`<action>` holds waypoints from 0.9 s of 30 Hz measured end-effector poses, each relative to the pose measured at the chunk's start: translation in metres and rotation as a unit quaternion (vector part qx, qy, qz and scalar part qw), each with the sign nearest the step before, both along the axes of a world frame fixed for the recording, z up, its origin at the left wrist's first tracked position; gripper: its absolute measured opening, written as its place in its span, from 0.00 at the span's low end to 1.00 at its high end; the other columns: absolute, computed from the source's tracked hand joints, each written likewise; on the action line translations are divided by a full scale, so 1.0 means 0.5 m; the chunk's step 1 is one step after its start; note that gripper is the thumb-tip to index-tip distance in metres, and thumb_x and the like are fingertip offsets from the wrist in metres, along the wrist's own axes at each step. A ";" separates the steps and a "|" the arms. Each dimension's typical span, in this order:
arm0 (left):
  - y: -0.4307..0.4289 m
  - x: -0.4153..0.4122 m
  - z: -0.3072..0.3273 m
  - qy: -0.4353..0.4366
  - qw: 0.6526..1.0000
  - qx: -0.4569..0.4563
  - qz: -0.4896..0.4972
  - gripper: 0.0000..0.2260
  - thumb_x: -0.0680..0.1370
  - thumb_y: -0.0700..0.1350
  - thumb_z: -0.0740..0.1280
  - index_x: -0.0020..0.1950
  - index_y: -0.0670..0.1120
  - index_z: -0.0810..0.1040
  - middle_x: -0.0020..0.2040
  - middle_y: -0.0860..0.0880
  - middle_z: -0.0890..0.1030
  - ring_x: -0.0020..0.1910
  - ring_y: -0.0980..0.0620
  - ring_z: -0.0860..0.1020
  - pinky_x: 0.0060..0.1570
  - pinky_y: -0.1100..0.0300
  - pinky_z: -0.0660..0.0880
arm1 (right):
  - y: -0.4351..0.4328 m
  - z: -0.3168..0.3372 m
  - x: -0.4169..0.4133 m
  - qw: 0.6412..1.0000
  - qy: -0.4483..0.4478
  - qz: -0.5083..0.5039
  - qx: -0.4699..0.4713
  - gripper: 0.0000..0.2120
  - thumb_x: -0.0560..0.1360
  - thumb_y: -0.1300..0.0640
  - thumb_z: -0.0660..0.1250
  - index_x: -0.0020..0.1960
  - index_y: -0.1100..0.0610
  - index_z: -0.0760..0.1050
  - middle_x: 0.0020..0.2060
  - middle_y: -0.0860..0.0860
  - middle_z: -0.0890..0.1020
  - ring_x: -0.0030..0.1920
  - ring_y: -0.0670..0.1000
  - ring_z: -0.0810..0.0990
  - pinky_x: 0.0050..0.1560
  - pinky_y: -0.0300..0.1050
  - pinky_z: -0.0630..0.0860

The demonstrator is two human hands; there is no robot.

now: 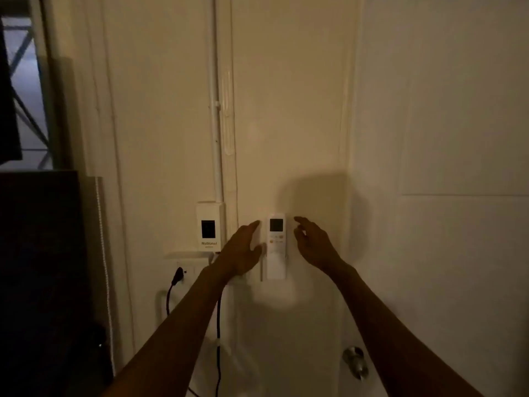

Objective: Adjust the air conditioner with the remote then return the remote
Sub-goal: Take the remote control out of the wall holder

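A white air conditioner remote [276, 239] with a dark screen and orange buttons stands upright in a white holder [276, 269] fixed to the cream wall. My left hand [243, 250] is raised just left of the remote, fingers spread, its fingertips close to the remote's edge. My right hand [313, 245] hovers just right of the remote with fingers loosely curled and apart. Neither hand holds anything. No air conditioner unit is in view.
A white wall box labelled National [209, 226] sits left of the remote above a socket with a black plug [178, 276] and hanging cable. A door with a round knob [355, 361] is at right. Dark furniture [43, 282] fills the left.
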State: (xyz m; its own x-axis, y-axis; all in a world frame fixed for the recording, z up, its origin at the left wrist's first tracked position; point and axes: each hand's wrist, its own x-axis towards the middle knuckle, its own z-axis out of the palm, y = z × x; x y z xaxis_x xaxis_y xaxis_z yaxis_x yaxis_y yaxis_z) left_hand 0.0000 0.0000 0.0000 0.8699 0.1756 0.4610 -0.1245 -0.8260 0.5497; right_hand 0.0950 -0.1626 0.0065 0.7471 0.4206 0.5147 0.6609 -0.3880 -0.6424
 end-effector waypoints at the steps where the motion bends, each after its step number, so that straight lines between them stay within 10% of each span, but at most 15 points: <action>1: -0.007 0.015 -0.008 -0.042 0.999 -0.034 -0.006 0.27 0.77 0.42 0.64 0.74 0.45 0.58 0.68 0.44 0.68 0.64 0.47 0.69 0.63 0.55 0.69 | 0.008 -0.004 0.013 1.000 -0.007 0.005 0.029 0.18 0.79 0.58 0.54 0.69 0.54 0.64 0.67 0.57 0.72 0.65 0.55 0.72 0.65 0.46 0.68; 11: -0.047 0.097 -0.068 -0.151 0.946 -0.285 -0.015 0.25 0.74 0.31 0.63 0.69 0.48 0.68 0.64 0.48 0.75 0.55 0.61 0.76 0.47 0.77 0.74 | 0.063 -0.109 0.047 0.976 0.016 0.057 0.209 0.24 0.74 0.68 0.62 0.67 0.50 0.68 0.61 0.51 0.77 0.60 0.50 0.77 0.57 0.41 0.78; 27: -0.043 0.121 -0.060 -0.195 0.909 -0.366 -0.046 0.22 0.75 0.34 0.64 0.63 0.57 0.74 0.62 0.51 0.78 0.59 0.55 0.78 0.51 0.66 0.78 | 0.077 -0.101 0.059 0.968 -0.011 0.076 0.237 0.21 0.72 0.67 0.67 0.63 0.55 0.72 0.60 0.53 0.76 0.62 0.52 0.76 0.59 0.48 0.78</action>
